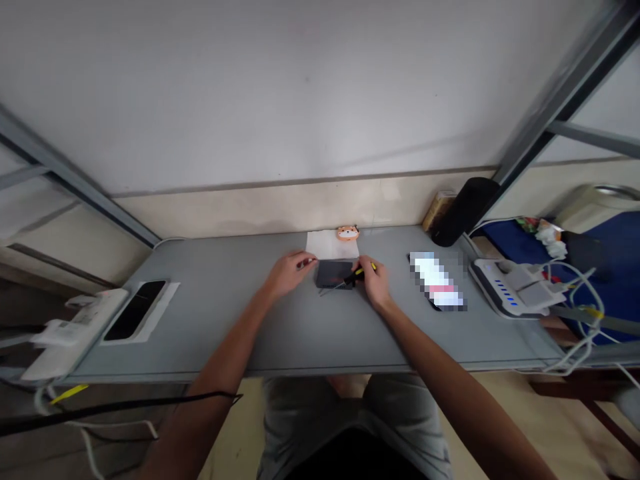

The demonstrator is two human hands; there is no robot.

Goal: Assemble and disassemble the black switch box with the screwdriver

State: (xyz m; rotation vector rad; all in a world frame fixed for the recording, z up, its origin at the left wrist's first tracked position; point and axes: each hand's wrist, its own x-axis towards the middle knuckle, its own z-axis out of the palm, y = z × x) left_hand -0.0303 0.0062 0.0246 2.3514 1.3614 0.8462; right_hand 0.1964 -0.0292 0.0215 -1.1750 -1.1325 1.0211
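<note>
A dark flat rectangular case (333,272) with faint reddish marking lies on the grey desk between my hands. My right hand (374,281) is wrapped round a screwdriver (358,272) with a black and yellow handle. Its thin metal shaft points left across the near part of the case. Fingers of that hand also reach the far right corner of the case. At the far left corner, my left hand (291,272) has its fingers curled and pinched together; whatever they hold is too small to make out. Behind the case lies a white paper sheet (323,244), with an orange animal-faced case (348,233) on it.
A lit, blurred-out phone (437,281) lies to the right, near a power strip (515,287) with cables. A black cylinder (465,212) stands at the back right. On the left are a dark phone (136,310) and a white power strip (75,333). A wall closes the back.
</note>
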